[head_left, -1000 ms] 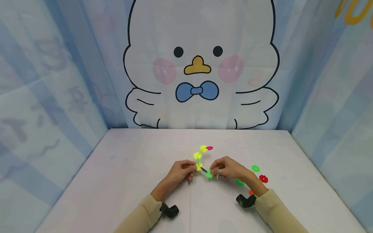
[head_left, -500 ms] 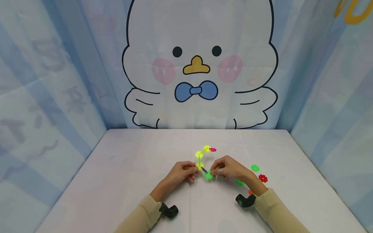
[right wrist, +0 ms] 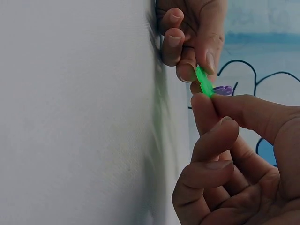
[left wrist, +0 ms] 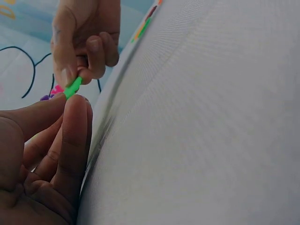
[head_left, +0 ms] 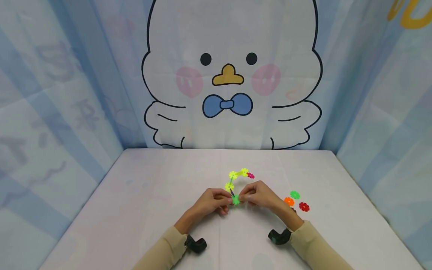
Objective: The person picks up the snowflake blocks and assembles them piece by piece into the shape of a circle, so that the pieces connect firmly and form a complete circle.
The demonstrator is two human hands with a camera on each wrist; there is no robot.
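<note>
Green plastic is showing between both sets of fingertips: a green snowflake piece (head_left: 235, 200) is being pinched from the left by the left hand (head_left: 210, 200) and from the right by the right hand (head_left: 259, 195), near the middle of the white table (head_left: 135, 210). In the left wrist view the left thumb and forefinger are closing on one edge of the green piece (left wrist: 72, 87) while the other hand's curled fingers (left wrist: 96, 51) are gripping its far edge. The right wrist view is showing the same piece (right wrist: 204, 80) edge-on, clamped between the right thumb and forefinger, with a purple piece (right wrist: 224, 90) just behind it. From the green piece a chain of joined pieces (head_left: 233, 180) is arching up and to the right: yellow-green discs, then a pink piece (head_left: 251, 175) at its far end, which is hanging above the table. To the right of the right hand, three loose pieces are lying close together on the table: a green one (head_left: 295, 195), an orange one (head_left: 288, 201) and a red one (head_left: 304, 206). A cartoon duck backdrop (head_left: 229, 75) is hanging beyond the far edge.
</note>
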